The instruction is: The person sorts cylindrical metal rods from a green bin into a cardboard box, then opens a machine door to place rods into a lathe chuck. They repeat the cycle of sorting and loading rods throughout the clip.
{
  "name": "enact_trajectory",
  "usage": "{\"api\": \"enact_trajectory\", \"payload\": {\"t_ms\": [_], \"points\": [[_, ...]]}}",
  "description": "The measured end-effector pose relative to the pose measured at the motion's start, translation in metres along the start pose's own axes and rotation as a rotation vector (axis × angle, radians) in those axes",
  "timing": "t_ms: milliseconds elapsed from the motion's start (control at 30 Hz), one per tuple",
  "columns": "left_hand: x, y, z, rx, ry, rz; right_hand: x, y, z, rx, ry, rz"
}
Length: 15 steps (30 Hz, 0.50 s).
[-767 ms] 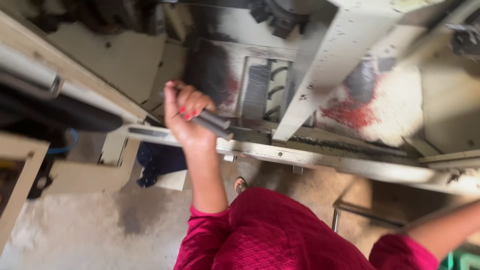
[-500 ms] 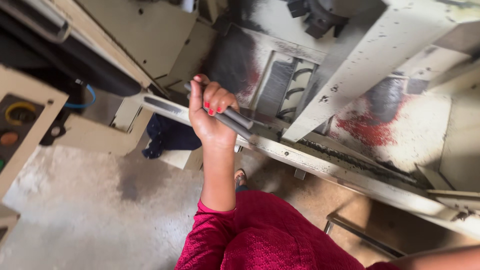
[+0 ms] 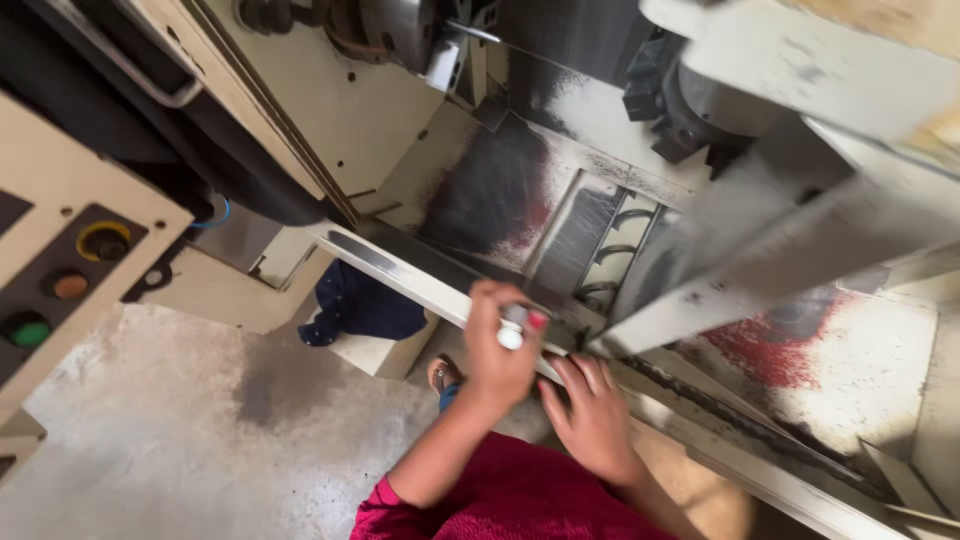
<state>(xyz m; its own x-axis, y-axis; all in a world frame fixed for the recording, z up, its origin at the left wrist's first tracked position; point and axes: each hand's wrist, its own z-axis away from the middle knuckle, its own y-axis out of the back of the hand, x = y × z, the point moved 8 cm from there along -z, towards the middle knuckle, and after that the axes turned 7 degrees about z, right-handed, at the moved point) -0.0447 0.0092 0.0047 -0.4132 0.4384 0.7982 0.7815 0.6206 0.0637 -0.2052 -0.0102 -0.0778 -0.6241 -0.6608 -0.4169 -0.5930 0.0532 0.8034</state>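
My left hand (image 3: 497,355) is closed around a short grey metal cylinder (image 3: 512,328) with a pale end, held upright just above the machine's pale front rail (image 3: 385,268). Just to its right, my right hand (image 3: 597,415) lies open with fingers spread, resting flat on the same rail and holding nothing. Both arms come up from the bottom edge, past my magenta clothing (image 3: 520,500). The lower part of the cylinder is hidden inside my fist.
Behind the rail lies the open machine bed, with dark chips and red stains (image 3: 770,350). A chuck (image 3: 400,25) and a tool turret (image 3: 680,100) sit at the top. A button panel (image 3: 60,285) is at the left, near a dark blue cloth (image 3: 360,305) and my sandalled foot (image 3: 440,375).
My right hand has come into view and settled on the rail. My left hand has moved from gripping the grey bar along the rail to holding the cylinder upright. The view has tilted towards the machine.
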Motion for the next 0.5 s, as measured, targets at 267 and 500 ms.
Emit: {"api": "enact_trajectory", "payload": {"t_ms": [267,500], "points": [[-0.061,0.016,-0.062,-0.289,-0.266,-0.162,0.016,-0.117,-0.123,-0.237,-0.145,-0.157],[-0.224,0.098,-0.113,-0.262,0.02,-0.583,0.064,-0.177,-0.289,-0.047,-0.475,-1.473]]}}
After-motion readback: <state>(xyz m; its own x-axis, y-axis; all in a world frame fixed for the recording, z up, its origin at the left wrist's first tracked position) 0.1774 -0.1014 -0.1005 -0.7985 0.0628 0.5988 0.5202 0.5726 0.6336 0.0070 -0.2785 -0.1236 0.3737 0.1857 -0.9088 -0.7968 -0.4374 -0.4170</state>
